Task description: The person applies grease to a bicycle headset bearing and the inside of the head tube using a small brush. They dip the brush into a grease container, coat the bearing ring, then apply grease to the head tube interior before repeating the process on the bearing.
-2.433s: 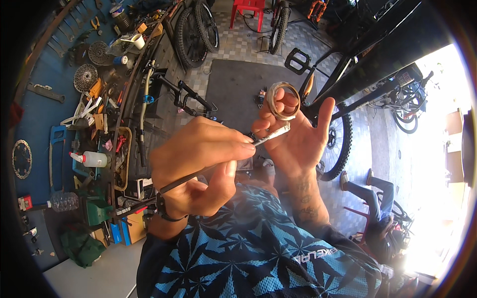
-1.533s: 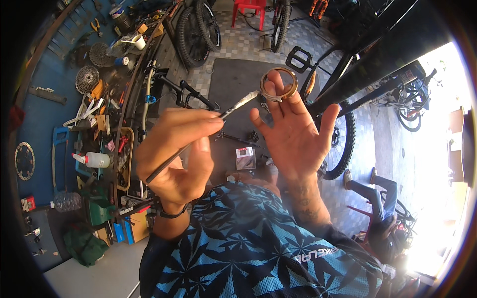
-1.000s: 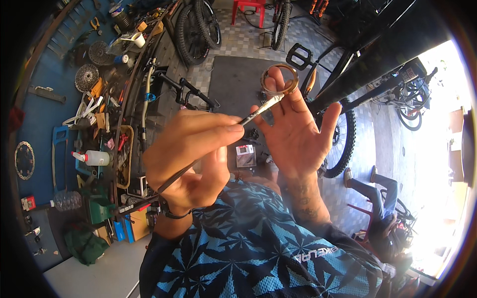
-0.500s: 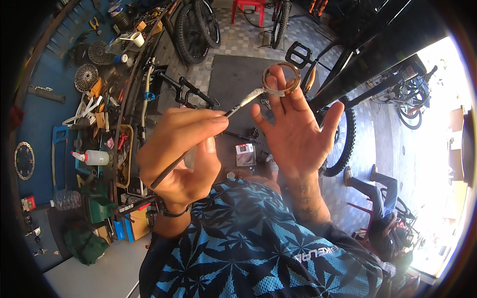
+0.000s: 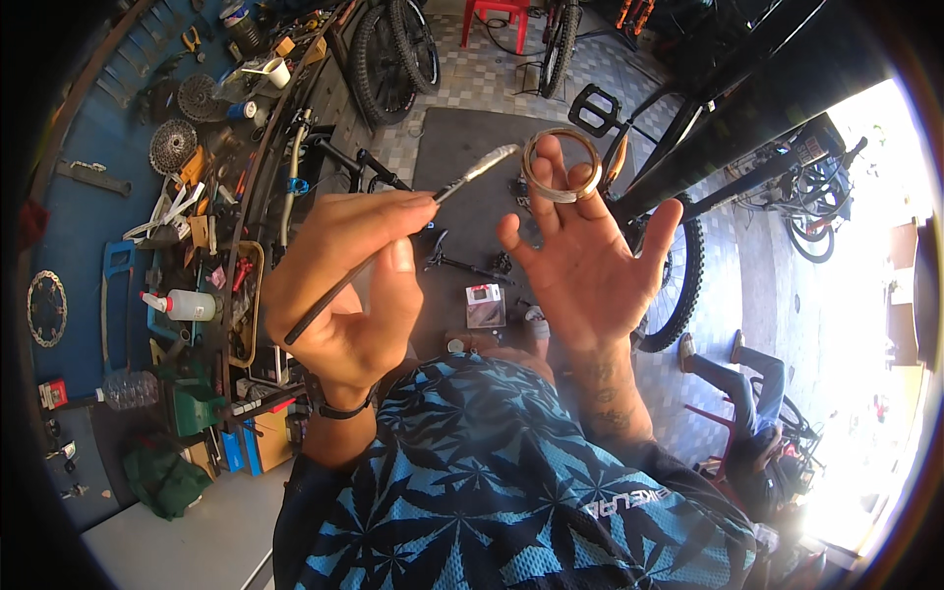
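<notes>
Ring [image 5: 561,196] circles spread fingers of your right hand [image 5: 596,271], two o'clock from your left hand [image 5: 344,264], which pinches a brush [image 5: 474,173].

The single view looks out from the person's head — a wide fisheye, left of a side-by-side pair — and faces down over the patterned shirt [image 5: 472,472]. The left hand [image 5: 354,285] and right hand [image 5: 600,265] are close to the lens, with the dark floor mat [image 5: 454,130] well beyond. Its field sweeps from the blue tool panel [image 5: 84,241] to the bright opening [image 5: 870,334], upright and unmirrored — straight edges bow toward its rim.
</notes>
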A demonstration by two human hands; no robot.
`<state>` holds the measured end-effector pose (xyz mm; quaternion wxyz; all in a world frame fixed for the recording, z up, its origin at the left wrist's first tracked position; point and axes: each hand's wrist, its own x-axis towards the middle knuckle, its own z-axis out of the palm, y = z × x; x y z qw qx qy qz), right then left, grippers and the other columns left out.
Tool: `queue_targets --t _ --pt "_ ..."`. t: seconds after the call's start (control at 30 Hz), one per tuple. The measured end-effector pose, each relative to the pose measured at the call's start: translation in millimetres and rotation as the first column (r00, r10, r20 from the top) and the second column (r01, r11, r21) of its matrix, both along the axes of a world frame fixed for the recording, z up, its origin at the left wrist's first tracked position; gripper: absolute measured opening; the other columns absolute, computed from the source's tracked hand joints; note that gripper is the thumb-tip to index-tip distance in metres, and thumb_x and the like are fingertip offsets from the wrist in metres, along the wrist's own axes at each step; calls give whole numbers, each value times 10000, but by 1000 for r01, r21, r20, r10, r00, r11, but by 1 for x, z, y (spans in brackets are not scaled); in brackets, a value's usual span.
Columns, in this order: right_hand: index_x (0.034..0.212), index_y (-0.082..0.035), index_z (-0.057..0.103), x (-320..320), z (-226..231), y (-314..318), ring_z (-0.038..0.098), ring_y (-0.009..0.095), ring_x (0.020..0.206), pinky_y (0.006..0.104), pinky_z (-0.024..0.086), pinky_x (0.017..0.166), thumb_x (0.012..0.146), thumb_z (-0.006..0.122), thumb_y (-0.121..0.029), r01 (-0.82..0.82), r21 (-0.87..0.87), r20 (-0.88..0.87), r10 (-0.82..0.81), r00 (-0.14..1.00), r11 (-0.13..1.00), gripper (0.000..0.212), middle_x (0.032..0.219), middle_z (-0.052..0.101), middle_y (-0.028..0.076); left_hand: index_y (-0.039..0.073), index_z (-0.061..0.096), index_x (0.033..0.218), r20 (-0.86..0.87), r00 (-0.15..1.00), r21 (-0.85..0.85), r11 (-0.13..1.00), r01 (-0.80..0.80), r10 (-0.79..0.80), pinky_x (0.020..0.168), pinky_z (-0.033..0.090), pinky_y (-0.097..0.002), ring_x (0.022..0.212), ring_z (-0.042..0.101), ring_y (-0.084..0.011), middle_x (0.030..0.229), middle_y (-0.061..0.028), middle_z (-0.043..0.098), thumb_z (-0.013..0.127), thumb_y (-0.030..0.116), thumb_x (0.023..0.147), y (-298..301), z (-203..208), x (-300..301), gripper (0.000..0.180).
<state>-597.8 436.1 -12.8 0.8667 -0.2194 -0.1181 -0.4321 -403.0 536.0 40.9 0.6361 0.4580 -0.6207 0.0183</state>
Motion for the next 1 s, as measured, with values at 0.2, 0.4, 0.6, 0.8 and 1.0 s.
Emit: queue_targets --t 0.2,0.4,0.6,0.8,1.0 --pt "1524 -39 562 0 0 0 401 240 1548 536 358 1221 1034 311 -824 -13 69 24 11 1000 998 959 1709 393 161 -69 766 1037 2 996 14 996 85 -85 778 585 -351 863 757 -280 993 -194 791 649 -96 840 4 1 -6 231" --pt "1489 -44 590 -1 -3 -1 431 233 1522 529 366 1213 1033 318 -824 -24 60 -4 24 1000 998 944 1691 422 155 -89 754 1038 -161 958 38 968 246 -237 752 594 -344 841 755 -268 968 -201 779 625 -98 858 7 -3 -11 222" --pt "1391 -19 590 -3 -5 -3 471 254 1483 570 356 1190 1032 482 -754 -58 78 21 57 998 995 825 1642 473 129 -99 747 1051 -170 973 44 985 167 -157 773 606 -340 860 758 -266 989 -223 777 610 -111 878 3 -4 -5 221" --pt "1379 -26 584 -2 -3 -3 467 257 1480 545 363 1186 1030 484 -757 -64 84 12 63 998 994 817 1649 455 119 -77 759 1044 120 992 -49 998 36 -30 762 600 -353 855 766 -297 976 -211 783 634 -121 837 1 5 0 246" --pt "1380 -20 576 0 -4 -4 439 262 1506 549 367 1188 1029 488 -755 -13 96 -33 16 999 995 819 1656 442 122 -56 772 1024 97 987 -23 992 127 -125 712 584 -351 813 760 -288 963 -193 787 669 -114 788 4 6 -13 264"
